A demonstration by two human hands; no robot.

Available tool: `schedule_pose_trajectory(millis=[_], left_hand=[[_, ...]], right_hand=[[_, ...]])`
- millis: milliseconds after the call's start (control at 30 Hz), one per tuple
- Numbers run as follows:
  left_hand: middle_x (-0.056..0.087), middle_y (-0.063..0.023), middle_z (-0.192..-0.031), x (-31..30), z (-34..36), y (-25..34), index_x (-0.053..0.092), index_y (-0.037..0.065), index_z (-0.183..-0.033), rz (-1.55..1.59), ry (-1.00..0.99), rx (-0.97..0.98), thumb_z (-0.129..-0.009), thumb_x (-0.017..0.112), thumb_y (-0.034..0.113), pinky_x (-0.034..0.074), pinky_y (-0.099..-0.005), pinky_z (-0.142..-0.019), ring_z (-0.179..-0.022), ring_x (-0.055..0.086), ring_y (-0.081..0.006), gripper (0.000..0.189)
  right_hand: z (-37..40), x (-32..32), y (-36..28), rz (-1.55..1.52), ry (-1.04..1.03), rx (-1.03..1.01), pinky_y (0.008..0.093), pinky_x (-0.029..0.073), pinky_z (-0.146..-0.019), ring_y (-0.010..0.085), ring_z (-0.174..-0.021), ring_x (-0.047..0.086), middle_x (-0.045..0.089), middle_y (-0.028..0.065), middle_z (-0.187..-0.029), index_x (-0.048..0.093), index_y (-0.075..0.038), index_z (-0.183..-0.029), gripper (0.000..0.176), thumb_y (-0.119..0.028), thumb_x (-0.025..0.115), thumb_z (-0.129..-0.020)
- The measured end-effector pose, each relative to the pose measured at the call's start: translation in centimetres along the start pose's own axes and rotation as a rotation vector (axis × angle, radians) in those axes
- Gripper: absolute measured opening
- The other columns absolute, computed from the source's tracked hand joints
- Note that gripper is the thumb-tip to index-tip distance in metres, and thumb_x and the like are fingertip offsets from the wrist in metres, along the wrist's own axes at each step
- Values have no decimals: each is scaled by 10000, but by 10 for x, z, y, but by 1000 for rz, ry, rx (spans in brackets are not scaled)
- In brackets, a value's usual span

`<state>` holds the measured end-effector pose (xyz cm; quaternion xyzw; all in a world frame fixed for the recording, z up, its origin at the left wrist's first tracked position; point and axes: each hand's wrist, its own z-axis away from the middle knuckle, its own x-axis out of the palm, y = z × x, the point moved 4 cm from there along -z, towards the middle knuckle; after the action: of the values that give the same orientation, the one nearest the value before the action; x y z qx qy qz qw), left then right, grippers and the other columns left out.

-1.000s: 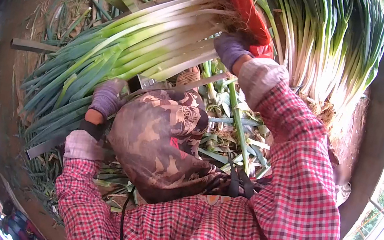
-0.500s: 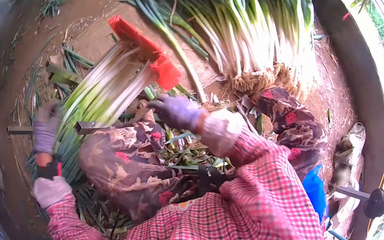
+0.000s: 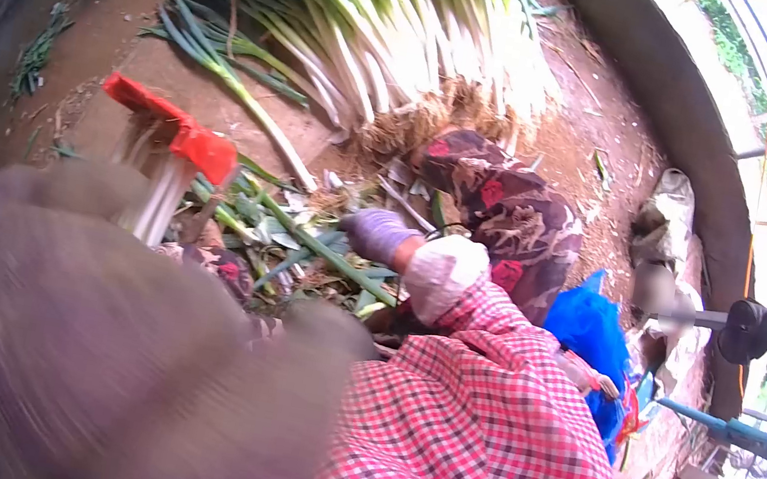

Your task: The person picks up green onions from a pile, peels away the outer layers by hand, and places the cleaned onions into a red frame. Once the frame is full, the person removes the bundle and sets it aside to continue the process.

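My left hand (image 3: pixel 114 336), in a purple-grey knitted glove, is raised very close to the camera. It is smeared by motion, so its fingers cannot be made out, and it hides much of the lower left. My right hand (image 3: pixel 379 236), in a purple glove, is low over leek trimmings, its fingers seemingly curled; what they may hold is hidden. Beyond my left hand, a bundle of leeks (image 3: pixel 164 203) has an orange-red wrap (image 3: pixel 201 148) around its root end. A loose green leek stalk (image 3: pixel 326 248) lies just below my right hand.
A large pile of leeks (image 3: pixel 385 47) lies at the top, roots towards me. A single leek (image 3: pixel 258 112) lies apart beside it. Camouflage-covered legs (image 3: pixel 511 205) are in front of me. Right of me are a blue plastic bag (image 3: pixel 592 325) and a teal pole (image 3: pixel 718 425).
My left hand has left the leafy end of the wrapped leeks and come up close to the camera. My right hand has drawn away from the bundle. The view has shifted right.
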<state>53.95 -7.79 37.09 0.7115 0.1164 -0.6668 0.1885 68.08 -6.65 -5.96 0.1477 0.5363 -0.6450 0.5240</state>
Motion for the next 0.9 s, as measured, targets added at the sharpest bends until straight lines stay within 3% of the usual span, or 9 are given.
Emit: schedule_pose_trajectory(millis=[200,333,467,633,800,867,900], left_hand=[[644,-132,-826,113,-37,7,623,41,-967,247,-280,84,-819,547,94,533,-434,-720,-769,656,-282,175],[645,-132,-826,162,-45,10,622,42,-968,337,-385,103,-821,545,97,534,-432,-716,-769,657,-282,175],[646,-131,-826,187,-45,7,620,44,-968,406,-433,102,-823,542,100,535,-431,-712,-768,658,-282,174],[647,-131,-827,208,-39,-6,618,46,-969,448,-452,110,-826,539,103,536,-428,-707,-768,660,-281,173],[648,-130,-827,224,-28,-17,615,47,-970,523,-453,102,-828,536,107,537,-426,-702,-768,662,-281,173],[649,-130,-827,229,-24,-22,614,48,-970,533,-449,114,-829,535,108,538,-425,-700,-768,662,-281,172],[649,-130,-827,232,-22,-24,614,48,-970,532,-454,123,-830,534,109,538,-424,-699,-768,662,-281,172]], right_hand=[[-7,30,6,3,-46,-68,431,514,-701,342,-823,647,669,154,-878,683,-153,-1013,320,-132,550,-723],[-14,39,22,59,-129,25,429,515,-689,348,-819,650,669,163,-867,686,-123,-974,308,-131,580,-685],[-12,47,35,-42,-55,-4,442,509,-693,352,-829,641,660,165,-871,660,-140,-1054,348,-125,560,-721],[-10,27,18,43,-229,68,439,512,-682,337,-815,648,659,158,-841,664,-148,-1060,355,-130,576,-716],[-17,49,31,42,-152,18,442,512,-669,337,-812,649,656,163,-837,653,-145,-1069,367,-110,568,-713],[-19,48,30,118,-295,96,442,509,-680,345,-823,646,658,160,-849,647,-155,-1086,378,-115,566,-719],[-20,41,26,117,-270,88,443,508,-682,347,-827,645,659,158,-852,646,-155,-1088,380,-116,564,-720]])
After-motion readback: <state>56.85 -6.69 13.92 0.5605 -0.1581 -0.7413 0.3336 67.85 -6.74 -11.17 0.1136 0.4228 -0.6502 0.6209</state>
